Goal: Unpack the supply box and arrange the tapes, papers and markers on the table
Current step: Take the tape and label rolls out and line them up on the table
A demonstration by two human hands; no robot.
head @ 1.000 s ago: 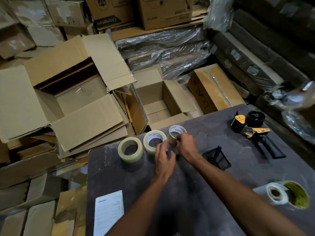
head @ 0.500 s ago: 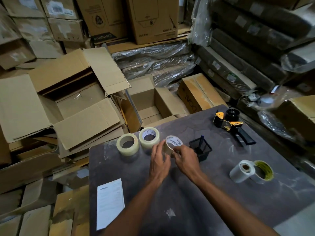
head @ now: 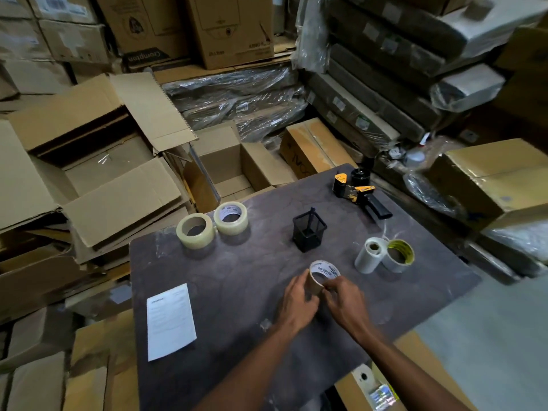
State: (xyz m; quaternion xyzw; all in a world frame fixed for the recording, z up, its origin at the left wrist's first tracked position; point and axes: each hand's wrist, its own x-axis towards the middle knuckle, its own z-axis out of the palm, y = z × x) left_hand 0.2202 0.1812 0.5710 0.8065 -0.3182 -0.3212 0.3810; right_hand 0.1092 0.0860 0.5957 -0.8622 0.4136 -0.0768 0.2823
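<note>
A white printed paper sheet lies on the dark scuffed table (cardboard boxes crowd the room); centre, left hand and right hand both grip a tan tape roll.

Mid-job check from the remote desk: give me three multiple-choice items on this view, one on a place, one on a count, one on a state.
1. Where is the paper sheet on the table?
A. near left corner
B. beside the tape dispenser
C. inside the mesh holder

2. How many clear tape rolls stand at the far left?
A. one
B. two
C. four

3. How is the brown tape roll?
A. lying untouched
B. gripped by both hands
C. on the dispenser

Answers:
1. A, it lies flat by that corner.
2. B, two stand together.
3. B, left hand and right hand curl round it.
</note>
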